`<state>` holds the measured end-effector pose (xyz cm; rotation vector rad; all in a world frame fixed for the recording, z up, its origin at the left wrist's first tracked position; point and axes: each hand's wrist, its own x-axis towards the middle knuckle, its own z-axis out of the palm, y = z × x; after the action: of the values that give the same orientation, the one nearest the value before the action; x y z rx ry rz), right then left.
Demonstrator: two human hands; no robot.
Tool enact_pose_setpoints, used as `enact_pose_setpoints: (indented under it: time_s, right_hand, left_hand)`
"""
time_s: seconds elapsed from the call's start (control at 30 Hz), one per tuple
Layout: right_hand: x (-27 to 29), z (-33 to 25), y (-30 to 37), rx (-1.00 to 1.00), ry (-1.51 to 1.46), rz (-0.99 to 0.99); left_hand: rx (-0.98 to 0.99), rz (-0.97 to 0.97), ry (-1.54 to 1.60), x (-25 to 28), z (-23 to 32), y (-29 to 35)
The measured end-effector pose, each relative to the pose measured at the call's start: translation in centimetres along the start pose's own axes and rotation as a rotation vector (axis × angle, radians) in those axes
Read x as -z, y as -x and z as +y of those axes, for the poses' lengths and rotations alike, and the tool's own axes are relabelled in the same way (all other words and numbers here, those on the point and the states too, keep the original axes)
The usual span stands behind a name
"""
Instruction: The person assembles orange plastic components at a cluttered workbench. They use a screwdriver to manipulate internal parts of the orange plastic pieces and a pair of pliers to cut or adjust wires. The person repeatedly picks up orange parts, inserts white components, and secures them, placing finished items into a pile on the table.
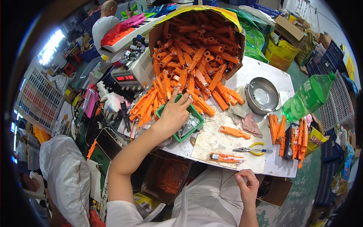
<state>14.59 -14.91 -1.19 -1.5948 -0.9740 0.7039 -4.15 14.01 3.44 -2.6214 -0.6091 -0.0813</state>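
My left hand reaches over a green plastic tray with its fingers stretched out and apart. Its fingertips are at the near edge of a big heap of orange plastic parts; I see nothing held in it. Small clear or greyish pieces lie in the tray, partly under the hand. My right hand is above my lap at the table's front edge, its fingers curled in; what they hold, if anything, is hidden. Before it on the worktop lie an orange housing, another orange part and yellow-handled pliers.
The heap spills from a yellow-edged carton. At right are a metal bowl, a green bottle and standing orange parts. A power supply and a white glove are at left. Another person sits behind.
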Motion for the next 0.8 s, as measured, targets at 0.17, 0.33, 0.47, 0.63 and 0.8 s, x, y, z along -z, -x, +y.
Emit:
enact_pose_setpoints:
  time_s: [0.17, 0.33, 0.47, 0.63, 0.8]
  right_hand:
    - [0.0, -0.1, 0.1, 0.01, -0.015, 0.004]
    - [-0.3, -1.5, -1.0, -0.09, -0.279, -0.037]
    - [-1.5, -3.7, -2.2, -0.13, -0.58, -0.108]
    - [-1.8, -4.1, -1.8, -0.035, -0.632, -0.234]
    - [-1.5, -3.8, -1.2, -0.057, -0.633, -0.209]
  left_hand:
    - [-0.054, 0.14, -0.02, 0.8, -1.1, 0.4]
    - [-0.1, 0.519, 0.309, 3.1, 2.3, 1.6]
    - [-0.218, 0.807, 0.469, 3.9, 9.8, 3.8]
    - [-0.116, 0.891, 0.65, 3.7, 13.1, 4.1]
    - [-0.097, 0.889, 0.748, 3.7, 14.1, 4.1]
